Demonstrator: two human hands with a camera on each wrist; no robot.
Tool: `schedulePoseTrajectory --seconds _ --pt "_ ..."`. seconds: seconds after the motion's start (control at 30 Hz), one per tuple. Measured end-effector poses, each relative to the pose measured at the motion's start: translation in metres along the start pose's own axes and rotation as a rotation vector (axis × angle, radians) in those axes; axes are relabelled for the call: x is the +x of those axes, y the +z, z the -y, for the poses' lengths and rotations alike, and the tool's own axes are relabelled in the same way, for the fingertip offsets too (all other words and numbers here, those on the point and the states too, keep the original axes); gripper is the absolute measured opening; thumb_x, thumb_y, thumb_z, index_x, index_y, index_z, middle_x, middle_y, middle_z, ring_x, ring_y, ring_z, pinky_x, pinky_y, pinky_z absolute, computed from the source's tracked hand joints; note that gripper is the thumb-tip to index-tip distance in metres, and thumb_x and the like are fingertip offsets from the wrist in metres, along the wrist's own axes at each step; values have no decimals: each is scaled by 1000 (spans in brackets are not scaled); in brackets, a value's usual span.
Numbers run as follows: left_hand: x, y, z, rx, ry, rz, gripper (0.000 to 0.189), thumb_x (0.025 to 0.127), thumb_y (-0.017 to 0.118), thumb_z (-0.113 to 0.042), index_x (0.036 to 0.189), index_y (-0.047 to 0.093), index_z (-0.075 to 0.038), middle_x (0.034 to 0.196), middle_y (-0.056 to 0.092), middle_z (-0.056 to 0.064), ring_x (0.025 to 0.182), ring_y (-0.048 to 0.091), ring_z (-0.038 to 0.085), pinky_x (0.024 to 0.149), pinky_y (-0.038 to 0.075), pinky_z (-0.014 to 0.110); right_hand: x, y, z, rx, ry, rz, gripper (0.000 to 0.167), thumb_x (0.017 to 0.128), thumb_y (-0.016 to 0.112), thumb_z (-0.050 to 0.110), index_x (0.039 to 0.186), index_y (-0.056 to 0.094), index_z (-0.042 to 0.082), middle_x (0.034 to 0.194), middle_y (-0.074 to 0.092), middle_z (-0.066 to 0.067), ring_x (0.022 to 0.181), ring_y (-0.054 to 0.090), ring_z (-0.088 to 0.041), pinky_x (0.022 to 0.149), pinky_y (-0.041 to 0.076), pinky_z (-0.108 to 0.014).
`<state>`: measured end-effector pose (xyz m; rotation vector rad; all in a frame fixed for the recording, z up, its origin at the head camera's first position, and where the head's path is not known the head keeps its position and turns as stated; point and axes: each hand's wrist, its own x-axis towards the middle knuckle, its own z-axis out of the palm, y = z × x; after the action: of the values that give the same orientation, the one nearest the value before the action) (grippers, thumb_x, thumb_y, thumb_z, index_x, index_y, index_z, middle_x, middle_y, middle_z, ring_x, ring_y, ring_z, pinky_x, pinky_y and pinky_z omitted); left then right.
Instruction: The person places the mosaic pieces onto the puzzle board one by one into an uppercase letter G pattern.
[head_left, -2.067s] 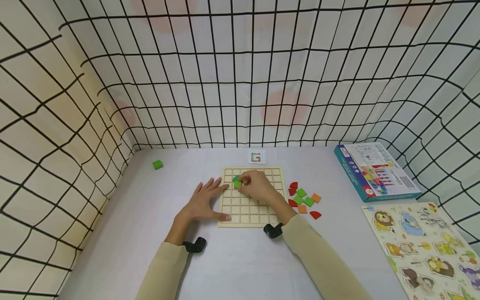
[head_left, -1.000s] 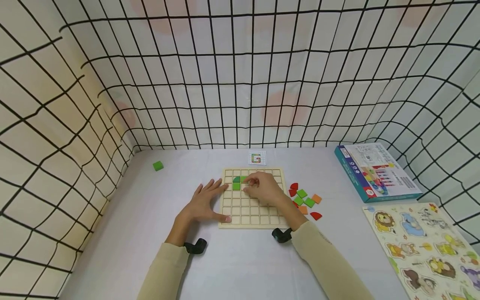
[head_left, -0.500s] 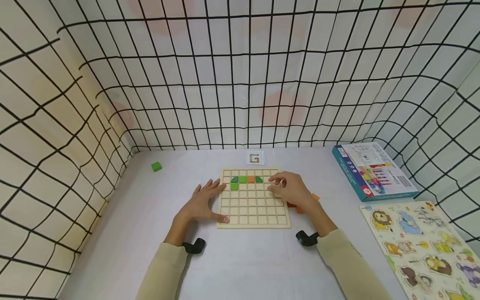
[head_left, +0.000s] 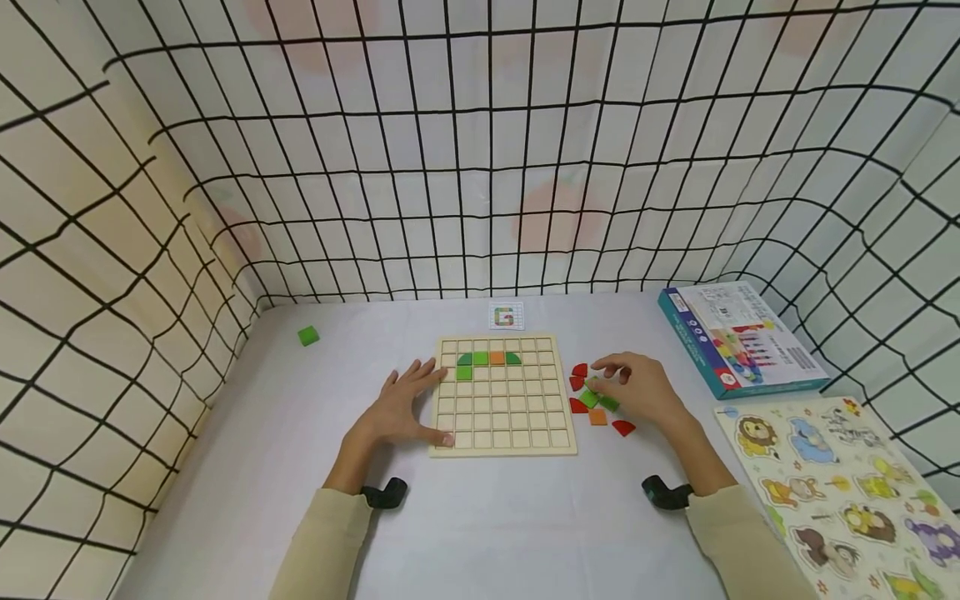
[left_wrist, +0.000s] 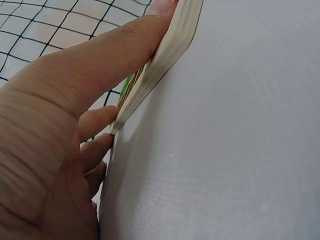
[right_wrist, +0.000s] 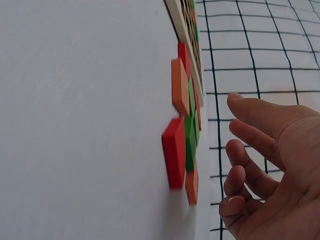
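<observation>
My left hand [head_left: 401, 410] lies spread at the left edge of a wooden grid board [head_left: 510, 410], its thumb on the front left corner. In the left wrist view, thumb and fingertips touch the board's rim [left_wrist: 150, 77]. A row on the grid holds a green quarter-circle [head_left: 465, 359], a green square [head_left: 481, 358], an orange square [head_left: 497, 357] and another green quarter-circle [head_left: 513, 358]. Below the left one sits a second green square [head_left: 464, 372]. My right hand [head_left: 641, 387] hovers, fingers loosely bent and holding nothing, over loose pieces, partly hiding some.
Loose red quarter-circles [head_left: 623, 427], orange squares [head_left: 597, 416] and green squares [head_left: 588, 399] lie right of the board. A pattern card [head_left: 507, 316] lies behind it. A green block [head_left: 308, 336] is far left; a box [head_left: 742, 337] and animal puzzle [head_left: 832, 483] stand right. Black netting surrounds the table.
My right hand has moved from the grid rightward to the loose pieces. The orange square and right green quarter-circle, earlier hidden by it, now show. My left hand stays on the board.
</observation>
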<state>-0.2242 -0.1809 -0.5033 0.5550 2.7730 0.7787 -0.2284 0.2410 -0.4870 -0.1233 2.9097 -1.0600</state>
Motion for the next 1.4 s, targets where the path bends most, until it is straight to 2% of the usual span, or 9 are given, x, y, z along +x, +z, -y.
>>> schedulePoseTrajectory --seconds 0.27,0.47,0.73,0.87,1.4 --pt "-1 1 1 -2 4 -6 121 63 90 -65 162 36 -21 173 19 5 162 8 31 129 2 61 -9 -17 -23 -15 18 -13 44 91 78 44 124 74 15 103 64 -8 93 49 -24 68 43 -29" --pt "0 -1 2 7 6 -13 121 63 91 -64 162 36 -21 173 19 4 162 9 31 129 1 60 -15 -25 -35 -20 -7 2 43 90 80 41 121 74 11 102 66 -10 89 49 -23 69 41 -28" --pt "-1 -1 1 7 1 -7 120 64 90 -63 162 36 -21 173 19 5 162 8 31 129 2 60 -18 -29 -42 -42 19 59 40 89 81 31 122 73 9 108 68 -11 97 52 -25 78 45 -30" --pt "-1 0 0 10 1 -2 120 65 90 -63 162 35 -21 173 18 5 162 8 31 129 2 60 -18 -31 -43 -36 31 68 37 90 80 30 119 74 8 109 69 -12 97 52 -26 79 46 -31" --pt "-1 0 -2 22 6 -5 119 65 90 -63 162 35 -20 173 19 6 162 9 33 129 2 62 -18 -27 -52 -38 -1 32 32 93 76 28 118 75 8 102 69 -8 93 54 -24 76 46 -31"
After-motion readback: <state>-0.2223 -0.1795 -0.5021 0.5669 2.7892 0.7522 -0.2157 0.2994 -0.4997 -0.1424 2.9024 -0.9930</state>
